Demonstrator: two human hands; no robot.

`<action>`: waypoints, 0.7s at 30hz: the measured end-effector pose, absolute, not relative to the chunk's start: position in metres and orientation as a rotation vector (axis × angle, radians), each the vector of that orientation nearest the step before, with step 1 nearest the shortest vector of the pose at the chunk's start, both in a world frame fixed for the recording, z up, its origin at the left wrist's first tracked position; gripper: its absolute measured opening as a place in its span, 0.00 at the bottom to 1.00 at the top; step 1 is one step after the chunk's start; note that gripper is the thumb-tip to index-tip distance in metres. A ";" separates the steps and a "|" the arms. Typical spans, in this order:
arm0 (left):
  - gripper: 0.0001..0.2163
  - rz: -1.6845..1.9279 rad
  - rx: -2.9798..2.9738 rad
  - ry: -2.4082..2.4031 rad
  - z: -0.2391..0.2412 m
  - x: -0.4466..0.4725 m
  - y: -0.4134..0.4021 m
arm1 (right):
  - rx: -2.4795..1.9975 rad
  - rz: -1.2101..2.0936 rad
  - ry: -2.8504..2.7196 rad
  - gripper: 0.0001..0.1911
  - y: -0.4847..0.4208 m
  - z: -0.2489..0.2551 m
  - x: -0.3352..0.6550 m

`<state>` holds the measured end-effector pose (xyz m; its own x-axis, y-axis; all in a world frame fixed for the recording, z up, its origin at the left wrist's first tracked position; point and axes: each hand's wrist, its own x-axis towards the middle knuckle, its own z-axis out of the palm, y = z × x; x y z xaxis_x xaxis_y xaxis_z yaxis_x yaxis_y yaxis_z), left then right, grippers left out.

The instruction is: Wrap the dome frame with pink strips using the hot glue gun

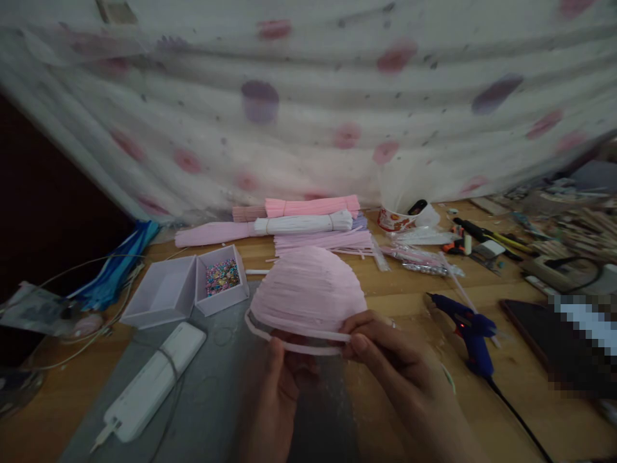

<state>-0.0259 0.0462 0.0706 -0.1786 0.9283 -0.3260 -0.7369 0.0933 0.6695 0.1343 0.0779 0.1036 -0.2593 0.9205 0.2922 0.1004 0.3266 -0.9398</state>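
Note:
A pale pink dome (308,289), built from rows of fuzzy pipe cleaners, is held up over the table. Along its lower edge runs a loose pink pipe cleaner strip (308,349), bowed away from the dome at the left. My right hand (402,366) pinches the strip and the dome's rim at the right corner between thumb and fingers. Below the rim, my left hand (282,392) has its thumb against the strip and its fingers curled behind, partly hidden.
Pipe cleaner bundles (308,222) lie at the back. Left are a white box of beads (222,276), its lid (159,292) and a white power bank (154,382). Right are a blue glue gun (465,328) with its cord, a phone (535,334), a paper cup (398,218) and tools (486,241).

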 end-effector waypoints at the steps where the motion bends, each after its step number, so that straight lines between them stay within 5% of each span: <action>1: 0.16 1.516 0.323 0.911 0.069 -0.024 0.046 | -0.933 1.072 -1.623 0.13 0.078 0.104 0.132; 14: 0.16 1.550 0.155 1.035 0.093 -0.009 0.065 | -0.974 1.074 -1.552 0.08 0.082 0.100 0.143; 21: 0.09 1.621 0.015 1.080 0.109 -0.017 0.082 | -1.276 0.783 -1.242 0.12 0.083 0.078 0.194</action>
<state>-0.0166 0.0815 0.1086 -0.3685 0.7794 -0.5066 -0.7677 0.0521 0.6387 0.1942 0.0832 0.0783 0.2223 0.9466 0.2336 0.1977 0.1909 -0.9615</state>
